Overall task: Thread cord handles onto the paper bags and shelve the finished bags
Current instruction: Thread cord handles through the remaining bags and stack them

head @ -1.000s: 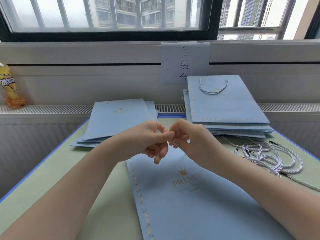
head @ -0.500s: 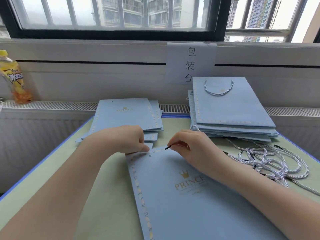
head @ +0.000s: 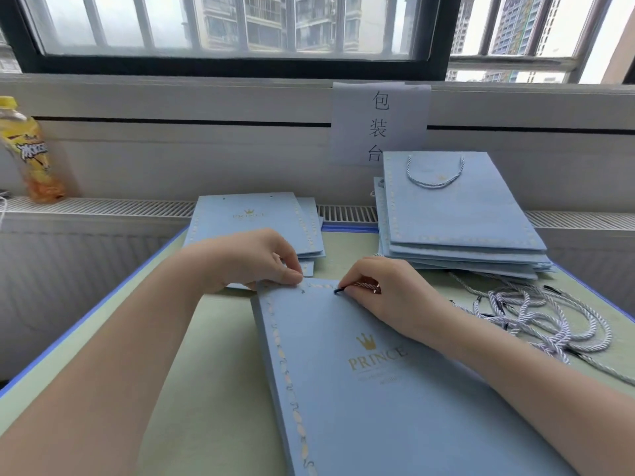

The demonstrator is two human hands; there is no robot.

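Head view, left hand (head: 256,261): fingers curled, thumb and forefinger pinching the top left edge of the flat blue paper bag (head: 371,383).
Head view, right hand (head: 381,293): fingers closed narrowly on a twisted cord (head: 366,286); its black tip touches the bag near the top edge.
Paper bag: flat on the green table (head: 165,389), nearest the camera.
Unthreaded stack (head: 254,221): behind the left hand.
Finished stack (head: 457,214): far right, cord handle on top.
Loose cords (head: 529,317): right of the bag.
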